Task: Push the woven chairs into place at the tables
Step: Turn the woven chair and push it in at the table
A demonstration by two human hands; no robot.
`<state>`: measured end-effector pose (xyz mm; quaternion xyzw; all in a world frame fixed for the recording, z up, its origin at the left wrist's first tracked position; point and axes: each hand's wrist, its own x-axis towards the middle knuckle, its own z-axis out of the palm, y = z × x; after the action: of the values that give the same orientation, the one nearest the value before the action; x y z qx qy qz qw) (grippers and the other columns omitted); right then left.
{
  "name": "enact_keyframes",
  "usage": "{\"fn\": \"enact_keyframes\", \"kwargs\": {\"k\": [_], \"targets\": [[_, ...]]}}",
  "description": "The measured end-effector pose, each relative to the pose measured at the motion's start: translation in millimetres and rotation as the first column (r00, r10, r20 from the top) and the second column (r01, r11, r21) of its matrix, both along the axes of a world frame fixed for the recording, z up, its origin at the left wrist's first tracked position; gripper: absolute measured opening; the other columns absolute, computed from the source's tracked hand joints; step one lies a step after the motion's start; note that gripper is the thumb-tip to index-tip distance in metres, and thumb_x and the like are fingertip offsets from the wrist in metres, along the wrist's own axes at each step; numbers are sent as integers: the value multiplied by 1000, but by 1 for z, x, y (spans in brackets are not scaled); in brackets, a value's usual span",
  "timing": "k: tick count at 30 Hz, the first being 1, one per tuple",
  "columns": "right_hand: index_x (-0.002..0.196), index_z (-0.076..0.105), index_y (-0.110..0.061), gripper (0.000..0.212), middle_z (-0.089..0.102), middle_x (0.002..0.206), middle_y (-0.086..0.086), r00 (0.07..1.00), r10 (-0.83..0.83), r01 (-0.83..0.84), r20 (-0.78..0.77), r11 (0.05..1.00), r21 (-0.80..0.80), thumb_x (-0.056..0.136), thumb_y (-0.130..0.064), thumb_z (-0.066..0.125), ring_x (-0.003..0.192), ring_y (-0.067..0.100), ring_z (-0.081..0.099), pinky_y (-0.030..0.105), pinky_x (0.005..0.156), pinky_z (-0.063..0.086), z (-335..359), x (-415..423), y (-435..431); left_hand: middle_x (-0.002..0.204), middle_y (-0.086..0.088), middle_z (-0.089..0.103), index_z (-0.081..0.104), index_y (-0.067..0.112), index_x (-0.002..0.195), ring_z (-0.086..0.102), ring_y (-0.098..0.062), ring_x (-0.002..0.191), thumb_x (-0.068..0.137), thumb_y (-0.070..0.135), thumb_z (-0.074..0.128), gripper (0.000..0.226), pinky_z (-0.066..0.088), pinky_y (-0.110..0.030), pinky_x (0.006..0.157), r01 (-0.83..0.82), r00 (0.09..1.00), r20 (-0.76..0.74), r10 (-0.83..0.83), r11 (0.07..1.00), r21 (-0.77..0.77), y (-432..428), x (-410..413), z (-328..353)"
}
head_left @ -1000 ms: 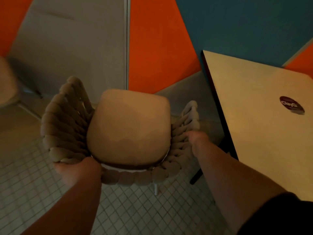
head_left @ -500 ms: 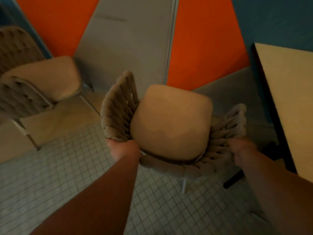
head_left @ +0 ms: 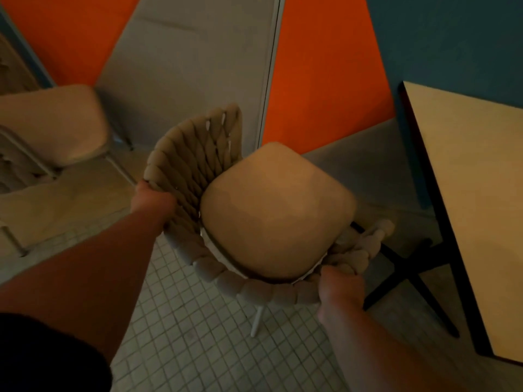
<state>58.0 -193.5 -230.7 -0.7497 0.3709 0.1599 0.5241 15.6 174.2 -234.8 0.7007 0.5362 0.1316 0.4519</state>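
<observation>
Both hands clamp the woven chair at frame centre: left hand on its woven back, right hand on the rim. Table at right; best to swing the seat toward it, legs clearing the table base.

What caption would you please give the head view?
Left hand and right hand grip the woven chair beside a table.

Café dining area: woven chairs, table, orange-blue wall.

Left hand and right hand are turning the woven chair clockwise, its front swinging toward 2 o'clock.
</observation>
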Motion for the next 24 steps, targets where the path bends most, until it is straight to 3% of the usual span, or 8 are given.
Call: {"fn": "enact_keyframes", "kwargs": {"k": [2,6,13,16,18,21,22,24], "targets": [[130,57,-4,36,65,119,18,999,-40,40,-22,999,19,98,-20,64,101,39,63,55,91,58,0,0,8,133,-17,58,41,20,147,61,-42,112,87,13,62,64,51,-44,81,27,999,-19,-27,1000,-2,11,7,2],[101,62,-5,10,63,89,12,1000,-26,26,12,1000,-18,96,-13,63,73,30,59,33,61,48,-5,1,27,136,-18,56,36,22,152,60,-40,109,86,16,62,71,55,-46,77,73,997,-22,-73,997,-5,35,26,5],[122,61,5,33,69,109,24,999,40,-40,-9,991,-128,97,-15,60,77,35,63,29,52,35,-6,8,34,145,-25,49,42,16,147,51,-49,128,85,21,65,66,47,-56,102,94,986,-150,-73,986,139,26,24,13],[133,58,4,40,65,127,24,997,73,-73,-7,993,-94,99,-18,59,106,43,66,48,73,58,-1,7,35,163,-17,29,38,27,150,26,-41,150,82,38,69,76,25,-64,117,100,993,-103,-64,911,400,-30,6,40],[140,53,-1,45,62,133,22,999,37,-37,-6,995,-88,101,-20,60,112,44,64,56,91,59,4,4,34,167,-11,22,31,34,152,19,-36,154,77,51,65,84,17,-66,120,161,985,-22,-171,870,466,-79,-10,52],[148,45,-3,60,57,139,22,993,112,-114,-43,991,-64,101,-35,62,117,43,62,53,98,56,14,3,29,171,-6,11,24,38,158,5,-35,157,70,71,53,99,9,-67,121,347,932,-70,-356,822,452,-142,-31,61],[154,38,-4,77,47,150,23,969,242,-247,-53,961,-127,97,-50,65,128,43,55,51,104,52,16,1,26,171,-6,16,23,37,159,5,-35,157,68,78,46,103,10,-67,122,478,873,-147,-465,756,446,-156,-36,61],[164,11,-15,133,15,167,22,839,544,-506,-15,769,-392,69,-92,63,151,44,26,53,118,37,24,-2,11,169,-2,23,18,37,161,6,-31,157,60,94,34,116,6,-66,124,786,615,-381,-690,503,358,-173,-41,52]]}}
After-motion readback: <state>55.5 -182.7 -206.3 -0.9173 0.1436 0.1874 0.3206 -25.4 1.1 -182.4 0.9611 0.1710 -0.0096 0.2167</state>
